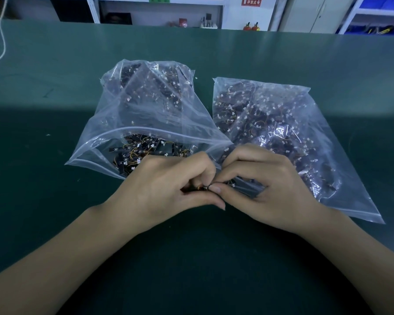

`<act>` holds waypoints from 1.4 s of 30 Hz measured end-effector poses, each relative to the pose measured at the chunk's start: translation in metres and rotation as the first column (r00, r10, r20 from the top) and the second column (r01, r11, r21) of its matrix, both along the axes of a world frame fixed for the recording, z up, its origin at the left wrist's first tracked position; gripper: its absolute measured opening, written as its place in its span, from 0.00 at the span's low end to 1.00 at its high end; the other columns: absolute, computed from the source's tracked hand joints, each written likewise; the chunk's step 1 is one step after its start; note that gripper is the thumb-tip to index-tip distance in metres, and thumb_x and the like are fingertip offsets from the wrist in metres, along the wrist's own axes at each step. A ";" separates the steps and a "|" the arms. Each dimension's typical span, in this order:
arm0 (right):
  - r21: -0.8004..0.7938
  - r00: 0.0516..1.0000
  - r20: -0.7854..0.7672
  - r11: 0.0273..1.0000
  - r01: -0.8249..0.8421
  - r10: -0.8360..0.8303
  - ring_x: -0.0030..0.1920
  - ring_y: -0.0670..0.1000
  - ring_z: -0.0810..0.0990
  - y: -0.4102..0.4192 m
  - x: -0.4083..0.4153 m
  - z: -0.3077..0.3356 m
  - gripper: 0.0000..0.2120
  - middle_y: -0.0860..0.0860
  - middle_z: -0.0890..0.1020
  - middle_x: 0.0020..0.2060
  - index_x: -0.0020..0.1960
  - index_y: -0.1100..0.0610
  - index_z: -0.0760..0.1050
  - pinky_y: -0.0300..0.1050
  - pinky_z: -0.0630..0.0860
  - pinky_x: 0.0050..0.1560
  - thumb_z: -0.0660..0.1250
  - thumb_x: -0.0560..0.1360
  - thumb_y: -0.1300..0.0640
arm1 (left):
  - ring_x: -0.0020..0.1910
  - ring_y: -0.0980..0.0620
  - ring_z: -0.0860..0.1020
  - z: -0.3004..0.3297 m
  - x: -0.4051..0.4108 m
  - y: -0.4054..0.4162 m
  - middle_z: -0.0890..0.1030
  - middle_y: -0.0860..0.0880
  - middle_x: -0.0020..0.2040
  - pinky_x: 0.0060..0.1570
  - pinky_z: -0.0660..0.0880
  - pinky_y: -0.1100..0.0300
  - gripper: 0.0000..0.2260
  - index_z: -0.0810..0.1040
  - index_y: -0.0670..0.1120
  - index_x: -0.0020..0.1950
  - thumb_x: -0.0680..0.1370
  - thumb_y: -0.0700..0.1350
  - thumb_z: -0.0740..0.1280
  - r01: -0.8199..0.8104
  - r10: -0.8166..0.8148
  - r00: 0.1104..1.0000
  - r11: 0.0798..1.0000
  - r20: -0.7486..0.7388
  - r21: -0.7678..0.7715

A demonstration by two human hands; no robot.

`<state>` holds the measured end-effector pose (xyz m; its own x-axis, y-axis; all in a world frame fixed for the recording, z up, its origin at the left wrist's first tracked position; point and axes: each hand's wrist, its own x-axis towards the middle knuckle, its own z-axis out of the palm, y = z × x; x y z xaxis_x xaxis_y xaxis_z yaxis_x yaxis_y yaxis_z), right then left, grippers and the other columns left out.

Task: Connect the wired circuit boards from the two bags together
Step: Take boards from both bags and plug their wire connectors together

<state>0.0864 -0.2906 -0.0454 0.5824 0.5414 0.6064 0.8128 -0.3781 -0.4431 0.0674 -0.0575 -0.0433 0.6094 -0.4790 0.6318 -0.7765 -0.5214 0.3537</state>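
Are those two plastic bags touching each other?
Touching. In the head view, the left bag and right bag meet at their near corners, just above the hands.

I have one view only, from the camera on the wearer's head, so nothing overlaps with a second angle. It looks forward and steeply down across the green table, wide-angled, the far edge bowing. It sits close: both forearms enter from the lower corners, and the left hand and right hand meet at centre. Shelves fill the top edge.
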 end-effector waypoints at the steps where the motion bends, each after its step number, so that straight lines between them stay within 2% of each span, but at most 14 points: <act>1: 0.015 1.000 -0.002 1.000 0.007 -0.007 0.42 0.50 0.81 0.000 0.000 0.000 0.08 0.50 0.82 0.41 0.46 0.59 0.87 0.42 0.75 0.47 0.75 0.81 0.56 | 0.33 0.58 0.73 0.001 0.000 0.000 0.76 0.58 0.35 0.34 0.73 0.67 0.20 0.79 0.43 0.44 0.75 0.60 0.76 -0.025 0.025 1.000 1.000 0.002 -0.005; 3: 0.064 0.999 0.006 0.997 0.039 -0.039 0.41 0.50 0.80 -0.001 0.001 0.000 0.06 0.51 0.83 0.41 0.46 0.60 0.86 0.40 0.74 0.44 0.75 0.80 0.60 | 0.35 0.59 0.77 0.002 0.000 0.001 0.80 0.58 0.38 0.37 0.77 0.62 0.19 0.81 0.47 0.52 0.78 0.64 0.73 -0.093 0.093 0.996 0.996 0.008 -0.011; 5: 0.114 0.996 0.023 0.990 0.086 -0.090 0.39 0.50 0.79 -0.002 0.003 0.001 0.05 0.52 0.83 0.40 0.46 0.61 0.86 0.39 0.73 0.42 0.75 0.80 0.61 | 0.37 0.54 0.82 0.003 0.001 0.003 0.83 0.56 0.41 0.37 0.80 0.53 0.14 0.80 0.53 0.58 0.82 0.62 0.70 -0.145 0.145 0.989 0.989 0.021 -0.010; 9: 0.144 0.987 0.025 0.977 0.156 -0.161 0.37 0.49 0.77 -0.003 0.003 0.000 0.06 0.50 0.82 0.39 0.45 0.60 0.85 0.40 0.72 0.41 0.74 0.80 0.60 | 0.32 0.53 0.77 -0.001 0.005 0.004 0.80 0.55 0.37 0.31 0.76 0.51 0.12 0.85 0.46 0.50 0.85 0.52 0.68 -0.213 0.214 0.973 0.977 0.086 -0.020; 14: 0.131 0.995 0.002 0.987 0.097 -0.098 0.40 0.49 0.79 -0.002 0.002 -0.001 0.06 0.50 0.83 0.41 0.47 0.61 0.85 0.41 0.74 0.43 0.74 0.81 0.60 | 0.33 0.53 0.75 -0.003 0.006 0.004 0.78 0.55 0.36 0.31 0.73 0.51 0.11 0.84 0.45 0.48 0.86 0.49 0.68 -0.189 0.192 0.979 0.981 0.072 -0.038; 18: 0.116 0.993 0.047 0.988 0.101 -0.107 0.41 0.50 0.81 -0.001 0.003 -0.002 0.05 0.50 0.84 0.42 0.47 0.61 0.86 0.42 0.76 0.43 0.75 0.80 0.61 | 0.34 0.54 0.76 -0.003 0.006 0.004 0.79 0.56 0.37 0.33 0.74 0.51 0.11 0.85 0.45 0.49 0.86 0.48 0.68 -0.159 0.161 0.985 0.987 0.056 -0.035; 25: 0.139 0.992 0.036 0.983 0.117 -0.124 0.41 0.52 0.80 -0.001 0.003 -0.002 0.05 0.51 0.83 0.41 0.47 0.61 0.85 0.43 0.75 0.43 0.75 0.81 0.61 | 0.35 0.49 0.78 0.000 0.006 0.006 0.81 0.52 0.37 0.34 0.75 0.49 0.11 0.85 0.45 0.49 0.86 0.47 0.66 -0.149 0.149 0.988 0.989 0.029 -0.016; 33: 0.112 0.992 0.045 0.988 0.109 -0.114 0.40 0.52 0.80 0.000 0.003 -0.002 0.05 0.51 0.83 0.41 0.46 0.61 0.85 0.45 0.75 0.41 0.75 0.81 0.61 | 0.35 0.49 0.78 0.002 0.004 0.005 0.80 0.52 0.37 0.35 0.75 0.48 0.11 0.84 0.45 0.48 0.86 0.46 0.66 -0.153 0.153 0.988 0.988 0.033 0.008; 38: 0.112 0.992 0.030 0.987 0.118 -0.122 0.40 0.49 0.78 0.000 0.002 -0.002 0.05 0.49 0.81 0.40 0.46 0.60 0.84 0.41 0.73 0.43 0.74 0.81 0.61 | 0.35 0.51 0.76 0.003 0.004 0.005 0.79 0.52 0.37 0.34 0.74 0.49 0.10 0.84 0.45 0.47 0.85 0.45 0.67 -0.151 0.151 0.988 0.988 0.039 0.007; 42: 0.108 0.993 0.023 0.988 0.114 -0.118 0.39 0.50 0.78 0.002 0.001 -0.001 0.07 0.48 0.81 0.39 0.45 0.61 0.84 0.42 0.74 0.43 0.74 0.81 0.60 | 0.36 0.51 0.75 0.002 0.004 0.004 0.79 0.53 0.38 0.34 0.74 0.49 0.10 0.84 0.45 0.48 0.85 0.44 0.66 -0.164 0.163 0.985 0.986 0.057 0.029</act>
